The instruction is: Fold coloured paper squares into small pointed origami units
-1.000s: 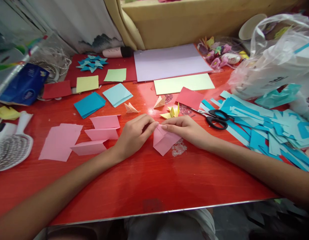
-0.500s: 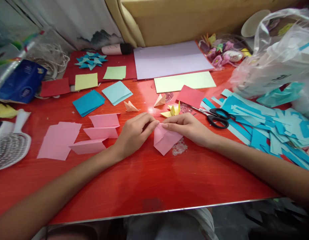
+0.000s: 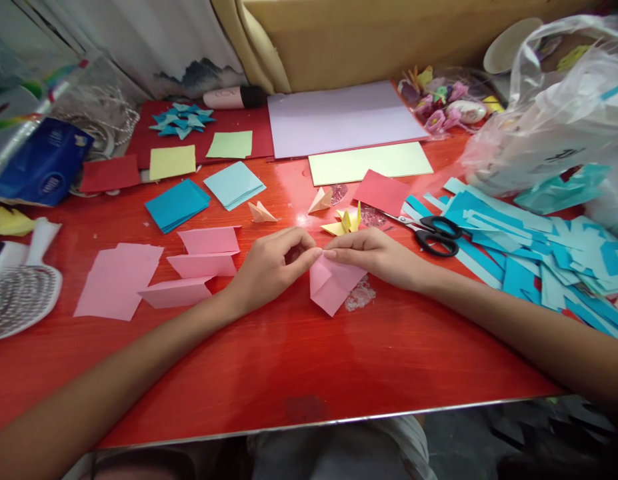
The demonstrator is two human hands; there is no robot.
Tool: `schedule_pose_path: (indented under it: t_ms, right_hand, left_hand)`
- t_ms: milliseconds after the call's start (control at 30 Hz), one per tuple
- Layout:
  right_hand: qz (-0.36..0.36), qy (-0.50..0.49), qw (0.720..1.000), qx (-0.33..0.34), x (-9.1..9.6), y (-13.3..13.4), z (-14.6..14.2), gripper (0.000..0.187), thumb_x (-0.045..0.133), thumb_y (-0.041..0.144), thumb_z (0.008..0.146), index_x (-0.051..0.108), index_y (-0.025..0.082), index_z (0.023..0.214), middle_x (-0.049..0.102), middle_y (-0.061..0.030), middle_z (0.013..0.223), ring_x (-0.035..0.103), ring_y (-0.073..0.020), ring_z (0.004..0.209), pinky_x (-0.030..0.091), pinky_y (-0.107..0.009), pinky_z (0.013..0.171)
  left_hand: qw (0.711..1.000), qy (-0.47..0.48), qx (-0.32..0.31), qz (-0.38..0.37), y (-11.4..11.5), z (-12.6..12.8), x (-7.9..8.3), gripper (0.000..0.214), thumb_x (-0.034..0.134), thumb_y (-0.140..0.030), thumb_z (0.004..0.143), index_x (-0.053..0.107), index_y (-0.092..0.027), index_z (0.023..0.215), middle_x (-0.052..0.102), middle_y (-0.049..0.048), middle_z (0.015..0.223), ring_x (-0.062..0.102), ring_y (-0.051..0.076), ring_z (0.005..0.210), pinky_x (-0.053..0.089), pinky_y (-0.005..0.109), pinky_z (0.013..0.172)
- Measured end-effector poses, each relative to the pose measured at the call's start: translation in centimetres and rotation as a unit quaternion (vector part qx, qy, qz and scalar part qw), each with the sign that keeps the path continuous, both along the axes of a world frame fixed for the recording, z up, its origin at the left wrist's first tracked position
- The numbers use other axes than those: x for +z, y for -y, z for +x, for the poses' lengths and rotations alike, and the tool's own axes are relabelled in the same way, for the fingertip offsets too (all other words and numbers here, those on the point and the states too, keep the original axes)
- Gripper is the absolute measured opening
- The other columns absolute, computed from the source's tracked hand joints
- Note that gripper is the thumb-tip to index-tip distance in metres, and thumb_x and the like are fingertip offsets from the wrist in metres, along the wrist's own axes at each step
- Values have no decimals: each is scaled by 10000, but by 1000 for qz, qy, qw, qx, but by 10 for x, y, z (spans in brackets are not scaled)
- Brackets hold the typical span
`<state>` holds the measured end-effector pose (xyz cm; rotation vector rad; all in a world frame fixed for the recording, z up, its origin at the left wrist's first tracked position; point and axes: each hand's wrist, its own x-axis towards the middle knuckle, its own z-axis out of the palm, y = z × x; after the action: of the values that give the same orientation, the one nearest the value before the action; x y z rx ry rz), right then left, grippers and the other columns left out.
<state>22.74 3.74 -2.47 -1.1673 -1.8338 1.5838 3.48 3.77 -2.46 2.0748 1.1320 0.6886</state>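
A partly folded sheet of pink paper [image 3: 335, 285] is held just above the red table [image 3: 269, 373], one corner pointing toward me. My left hand [image 3: 279, 265] pinches its far edge between thumb and forefinger. Close beside it, my right hand [image 3: 371, 259] grips the same edge, thumb on top and fingers behind. The fingertips nearly touch and hide that edge. Just beyond the right hand is a yellow folded paper piece [image 3: 346, 221]. Two peach folded pieces [image 3: 261, 212] stand past the left hand. Folded pink sheets [image 3: 203, 265] lie left of it, next to flat pink sheets [image 3: 119, 280].
Black-handled scissors [image 3: 436, 235] lie by a red sheet [image 3: 382, 191] and a heap of blue paper strips [image 3: 543, 247]. Blue squares [image 3: 177, 205] and light-blue squares [image 3: 235, 185] sit at the back left. A hairbrush [image 3: 26, 287] is far left; a plastic bag [image 3: 553, 127] stands right.
The pink paper has shifted slightly toward me and to the right, its near corner a bit lower. Both hands still pinch its far edge, with the left fingers slightly moved.
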Motion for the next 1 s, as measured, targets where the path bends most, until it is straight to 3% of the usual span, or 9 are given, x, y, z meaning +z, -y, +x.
schedule_pose_path:
  t_ms: [200, 400, 500, 567, 667, 767, 900, 1000]
  right_hand:
    - [34, -34, 999, 11, -4, -3, 3, 309, 534, 412, 826, 508, 149, 666, 404, 31, 622, 365, -77, 565, 275, -218, 496]
    - [-32, -165, 977, -130, -16, -5, -2, 253, 546, 382, 835, 532, 142, 759, 474, 14, 666, 461, -74, 578, 391, -205, 525]
    - [-70, -227, 955, -180, -17, -7, -6, 197, 527, 361, 844, 523, 171, 895, 551, -4, 777, 565, -91, 625, 491, -244, 591]
    - [-54, -224, 959, -164, -17, -7, -7, 277, 551, 362, 828, 487, 209, 1050, 591, -19, 894, 610, -113, 697, 524, -282, 647]
    - [47, -155, 981, -103, -16, -4, -6, 492, 623, 330, 782, 410, 245, 1217, 580, -54, 1102, 603, -160, 897, 521, -299, 735]
    - [132, -93, 981, -108, -16, 0, -4, 480, 611, 267, 791, 417, 231, 1228, 471, -71, 1282, 539, -188, 1049, 507, -291, 785]
    - [107, -116, 981, -112, -17, 1, -4, 489, 583, 184, 794, 389, 239, 1239, 466, -69, 1273, 574, -150, 925, 515, -252, 695]
    - [73, -152, 979, -115, -18, 0, -5, 526, 574, 154, 792, 343, 241, 1257, 572, -47, 1066, 592, -123, 774, 506, -239, 628]
  left_hand:
    - [999, 25, 13, -18, -1, -1, 0, 217, 499, -337, 848, 543, -167, 721, 562, -13, 686, 485, 101, 629, 374, 226, 581]
    - [990, 103, 92, -33, -1, -2, -2, 212, 517, -346, 840, 507, -177, 711, 512, -18, 666, 455, 94, 600, 374, 223, 547]
    - [977, 157, 138, -49, -3, -3, -4, 203, 496, -363, 855, 477, -192, 747, 504, -29, 645, 428, 77, 528, 354, 214, 489]
    - [969, 187, 147, -63, -4, -2, -5, 179, 490, -358, 862, 464, -201, 779, 512, -39, 631, 403, 62, 465, 333, 211, 446]
    - [969, 194, 129, -85, -5, -1, -5, 156, 511, -333, 855, 460, -203, 785, 500, -57, 587, 383, 44, 390, 318, 209, 407]
    - [973, 179, 96, -109, -4, 0, -4, 150, 553, -317, 827, 479, -195, 780, 486, -59, 583, 424, 46, 401, 349, 203, 421]
    - [982, 129, 51, -127, -5, -1, -4, 156, 563, -329, 812, 518, -183, 780, 500, -45, 618, 460, 58, 488, 383, 196, 480]
    - [989, 61, 17, -134, -5, -2, -4, 197, 554, -359, 811, 529, -175, 746, 541, -29, 637, 488, 78, 545, 385, 209, 516]
